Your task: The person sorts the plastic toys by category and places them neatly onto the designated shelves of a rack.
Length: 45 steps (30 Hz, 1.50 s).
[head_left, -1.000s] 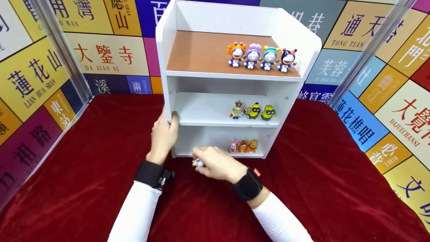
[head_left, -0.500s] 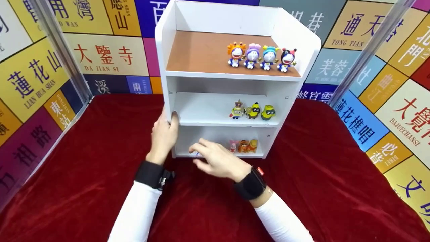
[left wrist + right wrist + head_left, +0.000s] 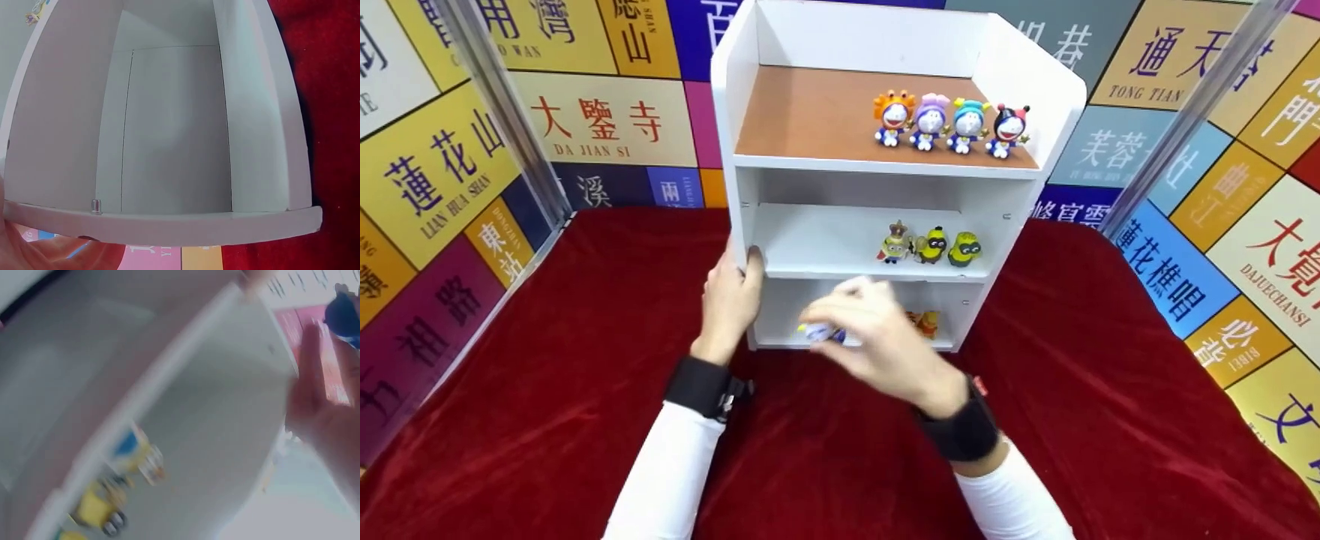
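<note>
My left hand (image 3: pixel 733 296) holds the left side panel of a white shelf unit (image 3: pixel 859 166), its thumb on the front edge. In the left wrist view, fingers (image 3: pixel 84 254) show behind that panel. My blurred right hand (image 3: pixel 877 337) is in front of the lowest compartment. Between its thumb and fingers it pinches a small white and blue figurine (image 3: pixel 819 331) with a bit of yellow. Part of the figurine (image 3: pixel 342 316) appears dark blue in the right wrist view. The hand hides part of the row of orange and yellow figurines (image 3: pixel 928 324) on the lowest shelf.
Several costumed figurines (image 3: pixel 930 124) stand at the right of the brown top shelf. Three yellow figurines (image 3: pixel 933 246) stand at the right of the middle shelf. The unit stands on a red velvet cloth (image 3: pixel 825 457), before panels with printed characters (image 3: pixel 600 120).
My right hand was low at the bottom shelf, its fingers spread half a second ago. It has risen and turned, with the figurine between its fingers. My left hand stays on the panel.
</note>
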Each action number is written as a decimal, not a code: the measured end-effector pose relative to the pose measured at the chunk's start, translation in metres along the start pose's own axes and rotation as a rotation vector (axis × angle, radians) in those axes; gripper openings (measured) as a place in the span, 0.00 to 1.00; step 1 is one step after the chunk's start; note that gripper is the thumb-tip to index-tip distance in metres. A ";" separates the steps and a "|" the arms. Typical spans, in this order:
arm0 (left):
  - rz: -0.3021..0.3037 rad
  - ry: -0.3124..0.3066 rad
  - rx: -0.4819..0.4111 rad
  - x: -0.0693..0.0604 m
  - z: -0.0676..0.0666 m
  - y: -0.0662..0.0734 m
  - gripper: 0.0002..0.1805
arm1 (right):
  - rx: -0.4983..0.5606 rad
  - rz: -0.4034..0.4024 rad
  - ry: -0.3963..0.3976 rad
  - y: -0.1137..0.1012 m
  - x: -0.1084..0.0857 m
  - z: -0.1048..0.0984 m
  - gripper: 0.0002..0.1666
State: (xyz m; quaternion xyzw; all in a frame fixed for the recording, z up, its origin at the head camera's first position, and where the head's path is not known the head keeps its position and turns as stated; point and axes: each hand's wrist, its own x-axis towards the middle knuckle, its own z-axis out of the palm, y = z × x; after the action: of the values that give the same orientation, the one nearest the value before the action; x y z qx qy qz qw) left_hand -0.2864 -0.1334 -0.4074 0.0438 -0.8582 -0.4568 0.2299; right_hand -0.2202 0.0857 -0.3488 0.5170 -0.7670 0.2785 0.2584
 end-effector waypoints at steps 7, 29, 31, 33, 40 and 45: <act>0.014 0.021 -0.023 0.000 0.001 0.000 0.26 | -0.016 0.062 0.258 0.008 0.040 -0.049 0.15; -0.009 0.013 -0.021 -0.002 0.001 0.000 0.27 | -0.260 0.374 0.211 0.048 0.123 -0.078 0.17; -0.004 0.015 -0.019 -0.002 0.001 0.000 0.27 | -0.270 0.371 0.211 0.048 0.122 -0.078 0.18; -0.002 0.015 -0.021 -0.001 0.002 -0.001 0.28 | -0.281 0.366 0.211 0.049 0.121 -0.079 0.18; -0.004 0.019 -0.022 -0.002 0.003 -0.001 0.27 | -0.314 0.350 0.212 0.053 0.122 -0.079 0.18; 0.001 0.017 -0.020 -0.002 0.003 0.000 0.28 | -0.371 0.367 0.198 0.054 0.124 -0.079 0.19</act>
State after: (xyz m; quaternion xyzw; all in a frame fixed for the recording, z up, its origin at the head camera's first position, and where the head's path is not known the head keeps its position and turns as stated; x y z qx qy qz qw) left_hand -0.2862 -0.1309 -0.4097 0.0449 -0.8518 -0.4647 0.2378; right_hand -0.3036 0.0772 -0.2164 0.2834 -0.8567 0.2249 0.3676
